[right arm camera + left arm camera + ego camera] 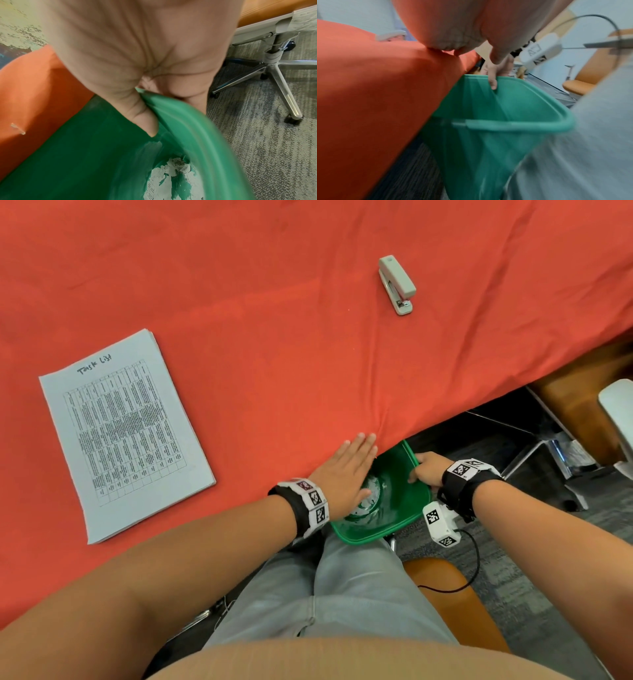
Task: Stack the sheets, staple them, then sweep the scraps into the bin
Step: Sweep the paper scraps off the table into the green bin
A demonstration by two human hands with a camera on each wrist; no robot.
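Observation:
A stack of printed sheets (123, 436) headed "Task List" lies on the red tablecloth (274, 337) at the left. The grey stapler (397, 285) sits far back on the cloth. A green bin (400, 508) hangs just below the table's near edge, over my lap. My right hand (426, 470) grips its far rim (173, 112), thumb inside (493, 83). My left hand (346, 470) lies flat with straight fingers at the cloth's edge above the bin's mouth. Torn paper scraps (171, 175) lie at the bin's bottom (368, 501).
An office chair with a chrome star base (267, 73) stands on the grey carpet to the right. An orange seat (445, 583) is under me, and another orange chair (582, 405) is beyond the table's corner. A small scrap (18, 128) clings to the hanging cloth.

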